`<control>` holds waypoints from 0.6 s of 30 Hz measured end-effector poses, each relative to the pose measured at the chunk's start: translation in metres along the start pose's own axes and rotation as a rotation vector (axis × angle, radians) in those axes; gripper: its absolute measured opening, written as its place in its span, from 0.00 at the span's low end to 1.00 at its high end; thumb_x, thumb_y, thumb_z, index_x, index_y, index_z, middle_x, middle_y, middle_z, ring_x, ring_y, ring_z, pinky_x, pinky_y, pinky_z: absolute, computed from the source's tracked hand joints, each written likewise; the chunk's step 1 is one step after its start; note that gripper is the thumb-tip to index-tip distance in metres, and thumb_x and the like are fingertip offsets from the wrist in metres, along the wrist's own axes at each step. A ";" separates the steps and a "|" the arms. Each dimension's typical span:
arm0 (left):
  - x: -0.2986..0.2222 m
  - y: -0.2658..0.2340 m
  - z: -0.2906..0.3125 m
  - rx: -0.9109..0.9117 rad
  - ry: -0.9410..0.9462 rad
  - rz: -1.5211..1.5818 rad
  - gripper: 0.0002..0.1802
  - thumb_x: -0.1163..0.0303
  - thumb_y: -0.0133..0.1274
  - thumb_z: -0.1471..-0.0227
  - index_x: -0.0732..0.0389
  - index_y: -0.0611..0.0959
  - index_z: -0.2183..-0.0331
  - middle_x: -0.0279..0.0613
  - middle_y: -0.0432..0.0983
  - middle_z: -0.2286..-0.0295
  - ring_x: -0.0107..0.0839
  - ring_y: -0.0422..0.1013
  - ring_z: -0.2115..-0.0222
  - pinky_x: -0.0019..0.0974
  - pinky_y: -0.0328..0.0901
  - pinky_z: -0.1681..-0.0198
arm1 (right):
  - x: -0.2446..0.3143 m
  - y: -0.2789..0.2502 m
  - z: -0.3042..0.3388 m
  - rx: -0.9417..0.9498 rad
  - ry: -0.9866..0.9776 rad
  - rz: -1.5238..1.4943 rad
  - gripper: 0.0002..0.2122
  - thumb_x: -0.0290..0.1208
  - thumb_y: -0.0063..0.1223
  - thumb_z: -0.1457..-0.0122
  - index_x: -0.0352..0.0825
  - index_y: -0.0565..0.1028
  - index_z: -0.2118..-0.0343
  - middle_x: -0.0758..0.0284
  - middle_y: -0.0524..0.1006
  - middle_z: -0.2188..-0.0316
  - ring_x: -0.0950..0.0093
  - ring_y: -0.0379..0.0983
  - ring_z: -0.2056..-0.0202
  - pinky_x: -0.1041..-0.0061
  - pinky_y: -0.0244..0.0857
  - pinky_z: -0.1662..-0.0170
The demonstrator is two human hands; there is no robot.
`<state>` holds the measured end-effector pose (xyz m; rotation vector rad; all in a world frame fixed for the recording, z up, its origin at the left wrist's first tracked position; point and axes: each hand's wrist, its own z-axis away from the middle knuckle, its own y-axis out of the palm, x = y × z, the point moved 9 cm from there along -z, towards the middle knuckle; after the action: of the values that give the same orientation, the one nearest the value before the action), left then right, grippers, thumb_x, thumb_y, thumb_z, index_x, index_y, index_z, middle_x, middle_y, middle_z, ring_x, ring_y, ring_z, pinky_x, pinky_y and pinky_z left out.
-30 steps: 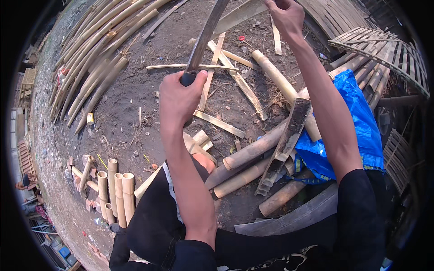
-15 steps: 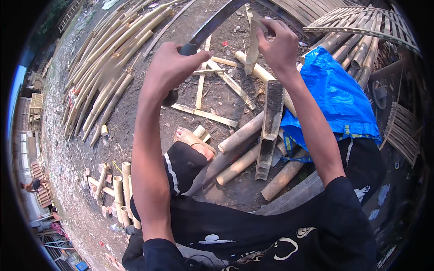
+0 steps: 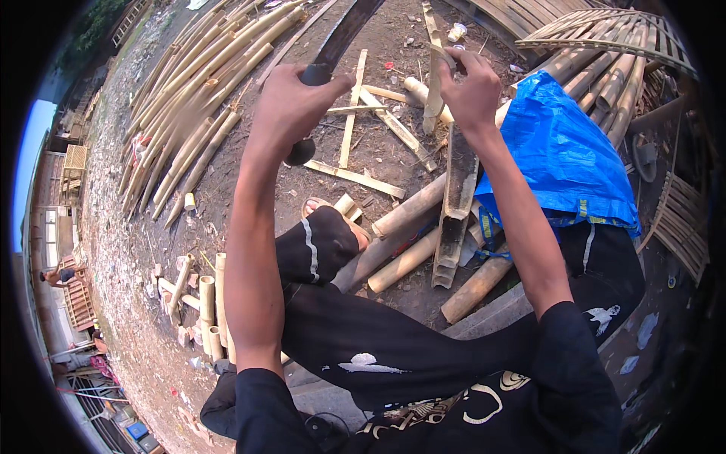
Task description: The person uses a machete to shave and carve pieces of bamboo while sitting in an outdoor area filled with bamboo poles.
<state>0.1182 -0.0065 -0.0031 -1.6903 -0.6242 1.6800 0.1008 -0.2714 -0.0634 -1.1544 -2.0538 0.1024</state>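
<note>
My left hand is closed round the dark handle of a machete. Its long blade slants up and to the right, past the upper edge, and the round butt of the handle shows below my fist. Across from it, my right hand pinches the upper end of a split bamboo strip, which hangs nearly upright. Blade and strip are apart. Below the right hand, a halved bamboo piece lies hollow side up over some bamboo poles. A blue plastic sheet drapes over my right leg.
Several split slats lie crossed on the ground ahead. A big pile of bamboo poles spreads at the far left, with short upright bamboo pieces nearer. Slatted bamboo panels stand at the right. Someone is far off left.
The whole view has shifted slightly, with the ground things now a little farther right. Both hands keep their hold; the strip and the machete stay in about the same pose.
</note>
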 end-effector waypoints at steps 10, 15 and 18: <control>-0.006 0.064 -0.003 0.176 0.015 -0.026 0.25 0.50 0.62 0.49 0.64 0.78 0.80 0.32 0.66 0.88 0.24 0.61 0.84 0.36 0.57 0.79 | -0.020 0.002 0.009 -0.225 0.182 -0.244 0.28 0.27 0.64 0.44 0.31 0.59 0.47 0.59 0.80 0.67 0.71 0.78 0.68 0.70 0.70 0.66; -0.023 0.085 0.002 0.224 0.052 -0.100 0.26 0.53 0.60 0.48 0.69 0.81 0.80 0.46 0.72 0.88 0.36 0.72 0.83 0.43 0.66 0.75 | -0.030 0.004 0.005 -0.212 0.222 -0.288 0.26 0.27 0.64 0.44 0.29 0.60 0.49 0.59 0.79 0.69 0.72 0.77 0.69 0.72 0.70 0.66; -0.023 0.090 0.006 0.233 -0.023 -0.058 0.26 0.52 0.60 0.48 0.69 0.81 0.80 0.47 0.72 0.87 0.38 0.73 0.83 0.44 0.67 0.74 | -0.030 0.004 0.005 -0.217 0.239 -0.290 0.25 0.26 0.64 0.44 0.28 0.61 0.50 0.59 0.79 0.70 0.72 0.77 0.70 0.72 0.70 0.67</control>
<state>0.1003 -0.0827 -0.0541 -1.4766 -0.4641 1.6630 0.1094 -0.2911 -0.0857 -0.9294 -2.0259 -0.3901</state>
